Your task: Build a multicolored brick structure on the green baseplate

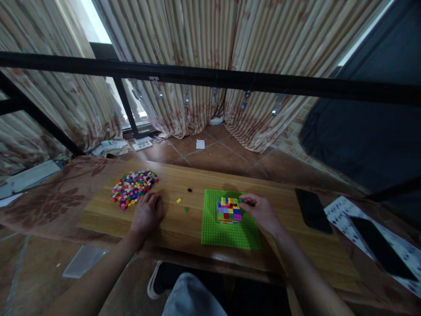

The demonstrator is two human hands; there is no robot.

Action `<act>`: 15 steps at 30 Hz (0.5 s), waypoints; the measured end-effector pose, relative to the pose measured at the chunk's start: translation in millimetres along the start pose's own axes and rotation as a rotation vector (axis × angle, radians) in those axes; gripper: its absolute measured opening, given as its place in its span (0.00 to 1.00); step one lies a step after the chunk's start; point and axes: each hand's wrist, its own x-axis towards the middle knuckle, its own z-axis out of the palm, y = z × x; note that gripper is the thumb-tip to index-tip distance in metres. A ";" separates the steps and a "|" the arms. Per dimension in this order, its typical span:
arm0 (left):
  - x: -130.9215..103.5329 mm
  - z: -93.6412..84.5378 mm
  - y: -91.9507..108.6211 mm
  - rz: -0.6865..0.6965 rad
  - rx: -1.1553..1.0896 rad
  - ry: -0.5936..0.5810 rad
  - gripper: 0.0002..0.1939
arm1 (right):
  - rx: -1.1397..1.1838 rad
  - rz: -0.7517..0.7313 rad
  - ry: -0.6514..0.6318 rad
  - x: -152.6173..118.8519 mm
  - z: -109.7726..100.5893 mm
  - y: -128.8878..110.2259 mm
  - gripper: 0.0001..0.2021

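Note:
My right hand (pixel 261 211) is closed in a pinch on a small green toy brick (pixel 241 200) at the right back corner of a block of building bricks (pixel 229 210). This block is many-coloured and built in layers on a green baseplate (pixel 212 235). My left hand (pixel 148 213) rests on the wooden board with its fingers curled in, beside a heap of loose coloured bricks (pixel 131 188). Whatever its fingers may hold is hidden. Between my hands lie a yellow brick (pixel 179 200), a black brick (pixel 190 190) and a green brick (pixel 187 210).
The wooden board (pixel 177 228) lies on a brown patterned cloth (pixel 52 193). A dark phone (pixel 314 210) is on its right part. Farther right, another dark device (pixel 381 248) sits on a printed sheet (pixel 345 210). A black metal bar (pixel 204 75) crosses behind, before striped curtains (pixel 197 39).

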 end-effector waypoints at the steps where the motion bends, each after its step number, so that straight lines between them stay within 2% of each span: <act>1: -0.1 0.3 -0.1 -0.003 0.002 0.006 0.11 | 0.001 -0.002 -0.019 1.5 -0.4 0.3 0.13; 15: -0.8 0.4 1.0 -0.010 -0.004 -0.006 0.11 | 0.023 0.017 -0.182 4.1 -9.7 -6.4 0.16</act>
